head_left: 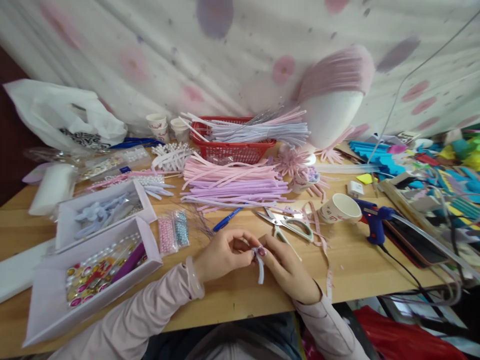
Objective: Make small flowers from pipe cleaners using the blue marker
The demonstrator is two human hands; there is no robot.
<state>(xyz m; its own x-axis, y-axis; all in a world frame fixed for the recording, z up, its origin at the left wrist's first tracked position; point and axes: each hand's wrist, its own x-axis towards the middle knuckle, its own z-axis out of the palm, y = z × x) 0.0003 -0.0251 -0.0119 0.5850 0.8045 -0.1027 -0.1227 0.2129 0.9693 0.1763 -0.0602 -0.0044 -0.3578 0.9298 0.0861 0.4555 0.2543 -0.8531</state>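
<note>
A short pale lavender pipe cleaner [261,272] hangs down between my two hands, its upper end bent and pinched at the fingertips. My left hand [225,255] has thumb and forefinger closed on it from the left. From the right, my right hand [287,267] grips the same piece with thumb and fingers pressed together. Both hands are just above the front of the wooden table [210,305]. Behind them lie scissors [287,225] with pale handles and a blue pen [227,220]. A pink measuring tape [324,245] trails beside my right hand.
Pink and purple pipe cleaners [236,187] lie before a red basket [234,150]. Boxes of beads [93,310] stand left. At right are a paper cup [341,207], a blue glue gun [376,220] with its cord, and a phone [416,242]. A mannequin head [326,115] stands behind.
</note>
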